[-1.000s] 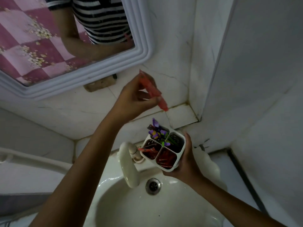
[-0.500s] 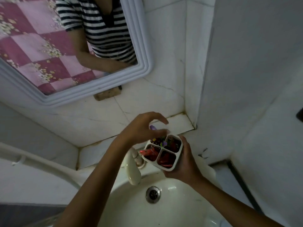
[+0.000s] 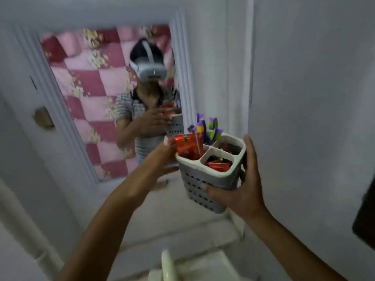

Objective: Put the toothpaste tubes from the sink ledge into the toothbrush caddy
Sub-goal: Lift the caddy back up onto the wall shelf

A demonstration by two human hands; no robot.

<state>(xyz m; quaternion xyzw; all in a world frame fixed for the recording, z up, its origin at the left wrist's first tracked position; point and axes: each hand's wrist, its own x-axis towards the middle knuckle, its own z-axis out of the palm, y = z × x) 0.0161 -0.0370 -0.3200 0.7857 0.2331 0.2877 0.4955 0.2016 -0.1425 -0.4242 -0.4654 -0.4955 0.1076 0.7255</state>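
Observation:
I hold the white perforated toothbrush caddy [image 3: 205, 185] up in the air in front of the mirror. My right hand [image 3: 239, 189] grips its right side and bottom. My left hand [image 3: 166, 155] presses against its left wall. A red toothpaste tube [image 3: 189, 146] sticks up out of the near-left compartment, and another red tube [image 3: 218, 165] lies low in the front compartment. Purple and green toothbrushes [image 3: 205, 126] rise from a back compartment. The fourth compartment looks dark and I cannot tell its contents.
A white-framed mirror [image 3: 67, 126] hangs on the wall at the left and reflects a person in a striped shirt. The cream tap [image 3: 168, 264] and sink edge [image 3: 213, 266] show at the bottom. White tiled walls meet in a corner at the right.
My left hand put the red tube down into the caddy and moved to the caddy's left side. Both hands raised the caddy from above the basin up to mirror height; the view tilted up.

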